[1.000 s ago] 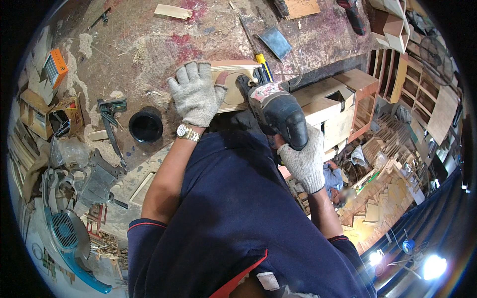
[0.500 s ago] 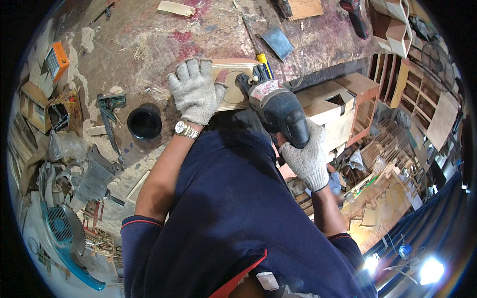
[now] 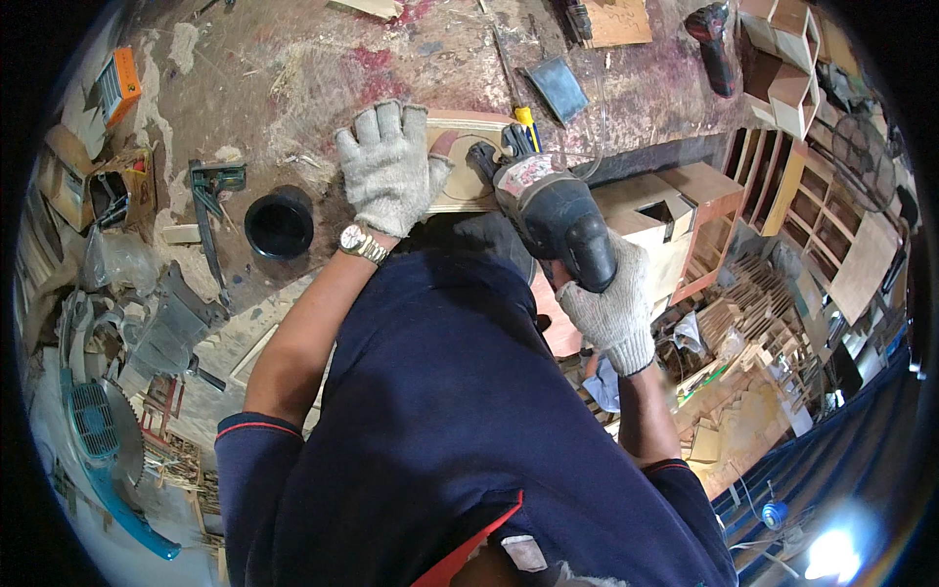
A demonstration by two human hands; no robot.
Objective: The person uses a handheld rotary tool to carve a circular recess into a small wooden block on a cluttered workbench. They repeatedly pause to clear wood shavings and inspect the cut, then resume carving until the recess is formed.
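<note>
My left hand (image 3: 387, 168), in a fingerless knitted glove, lies with fingers stretched out over the left end of a light plywood board (image 3: 468, 203). Its thumb rests on the board beside a round pencil outline. My right hand (image 3: 612, 298), gloved too, is wrapped round the rear of a black power tool that looks like a jigsaw (image 3: 559, 223). The tool's front end sits on the board at the right side of the outline; its blade is hidden. Just beyond the tool's nose lies a yellow-handled screwdriver (image 3: 527, 127).
A black cup (image 3: 279, 224) and a green-and-black clamp (image 3: 217, 178) stand left on the stained workbench (image 3: 284, 117). A blue-grey plate (image 3: 558, 91) and a cordless drill (image 3: 713, 49) lie farther back. Wooden box frames (image 3: 650, 210) stand right. A circular-blade saw (image 3: 98, 430) is at lower left.
The view has shifted a little, so the bench and its surroundings sit differently in it. Both hands keep their hold, and the tool stays at nearly the same spot on the board.
</note>
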